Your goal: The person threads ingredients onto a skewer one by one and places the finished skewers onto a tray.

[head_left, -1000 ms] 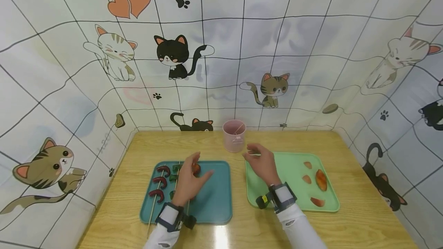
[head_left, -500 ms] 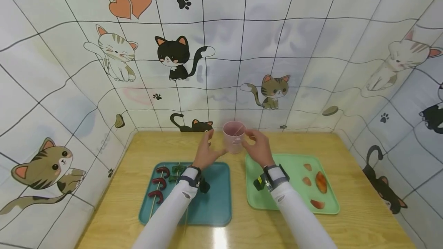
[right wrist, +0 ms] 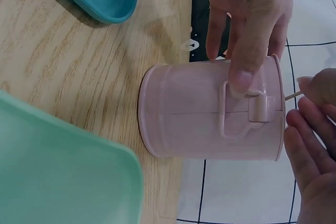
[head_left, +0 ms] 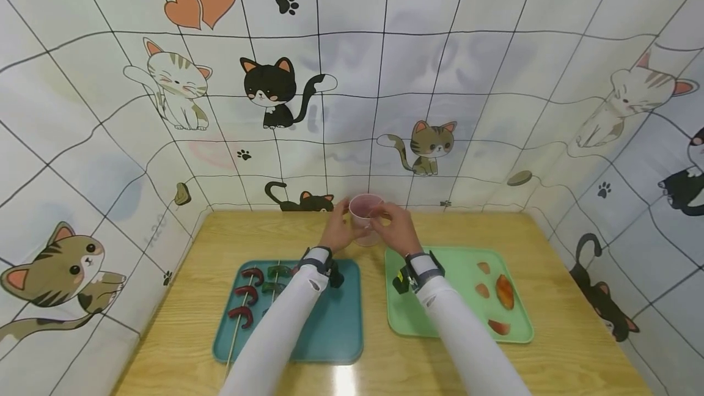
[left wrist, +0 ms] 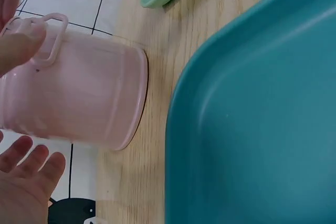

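Hands' shift: since the earlier head frame, the left hand [head_left: 337, 230] has moved up and right against the pink cup [right wrist: 184, 116], and the right hand [head_left: 400, 228] has moved inward over its rim.
Left hand: thumb laid by the handle [left wrist: 59, 38], fingers curved round the cup's left side in what looks like a light hold; how firmly the fingertips press is unclear.
Right hand: thumb and fingers appear to pinch the end of a thin stick [right wrist: 293, 96] at the mouth; the contact is partly hidden.
Stick: likely very light and stiff, yet apt to snap if bent; best pinched near its upper end and lifted along its length.
Pink cup: upright on the bench [head_left: 561, 335] at the centre of the head view; its glossy, rigid wall suggests a light, slightly slippery body, easily tipped, so best steadied around the body or at the handle.
Blue tray [head_left: 341, 329]: lower left of centre, bearing skewered red pieces [head_left: 239, 310] and green pieces [head_left: 278, 271].
Green tray [head_left: 453, 274]: lower right of centre, bearing an orange-brown piece [head_left: 504, 292] and smaller slices [head_left: 498, 327].
Cat-patterned wall [head_left: 357, 78]: fills the upper frame.
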A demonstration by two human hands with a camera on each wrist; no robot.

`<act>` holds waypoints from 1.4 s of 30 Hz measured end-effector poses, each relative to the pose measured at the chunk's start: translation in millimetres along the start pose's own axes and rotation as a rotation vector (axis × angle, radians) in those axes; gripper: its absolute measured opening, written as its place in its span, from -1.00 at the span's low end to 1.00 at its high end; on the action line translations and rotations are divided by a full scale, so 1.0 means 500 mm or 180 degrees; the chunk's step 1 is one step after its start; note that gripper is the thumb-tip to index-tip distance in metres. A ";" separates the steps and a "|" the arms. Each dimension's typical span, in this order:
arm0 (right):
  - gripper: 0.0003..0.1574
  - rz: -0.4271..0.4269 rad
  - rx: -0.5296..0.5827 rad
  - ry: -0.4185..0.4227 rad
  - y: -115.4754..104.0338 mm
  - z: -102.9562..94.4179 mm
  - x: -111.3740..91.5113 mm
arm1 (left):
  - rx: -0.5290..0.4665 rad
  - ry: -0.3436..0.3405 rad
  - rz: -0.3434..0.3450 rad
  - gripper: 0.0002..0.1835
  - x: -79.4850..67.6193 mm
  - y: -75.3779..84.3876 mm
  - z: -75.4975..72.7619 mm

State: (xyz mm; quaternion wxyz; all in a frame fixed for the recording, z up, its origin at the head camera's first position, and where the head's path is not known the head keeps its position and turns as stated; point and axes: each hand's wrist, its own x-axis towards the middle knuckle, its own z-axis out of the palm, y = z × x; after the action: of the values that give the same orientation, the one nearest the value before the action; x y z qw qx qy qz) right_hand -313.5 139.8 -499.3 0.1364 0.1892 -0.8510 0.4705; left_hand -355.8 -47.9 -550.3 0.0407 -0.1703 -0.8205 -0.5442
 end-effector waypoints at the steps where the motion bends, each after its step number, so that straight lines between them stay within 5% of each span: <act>1: -0.68 -0.0010 -0.0031 0.0011 0.000 0.001 0.002 | -0.0042 0.0002 0.0018 0.02 0.002 -0.001 0.003; 9: -0.88 0.0024 -0.0152 -0.0015 0.001 0.004 0.012 | -0.0250 0.0072 -0.0147 -0.11 -0.003 0.008 0.012; 22: -0.88 0.0050 -0.0132 -0.0044 -0.001 -0.004 0.022 | -0.0233 0.0164 -0.0147 -0.15 -0.004 0.004 0.015; 42: -0.83 0.0186 0.0417 0.0799 -0.039 -0.068 0.049 | -0.0231 0.0090 -0.0230 -0.14 -0.006 0.000 0.019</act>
State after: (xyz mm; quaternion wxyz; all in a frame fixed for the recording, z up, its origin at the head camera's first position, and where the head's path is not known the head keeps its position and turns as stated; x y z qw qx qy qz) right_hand -324.7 154.5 -457.0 0.2154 0.1126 -0.7999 0.5488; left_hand -351.8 -40.2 -554.9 0.0264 -0.1343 -0.8052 -0.5770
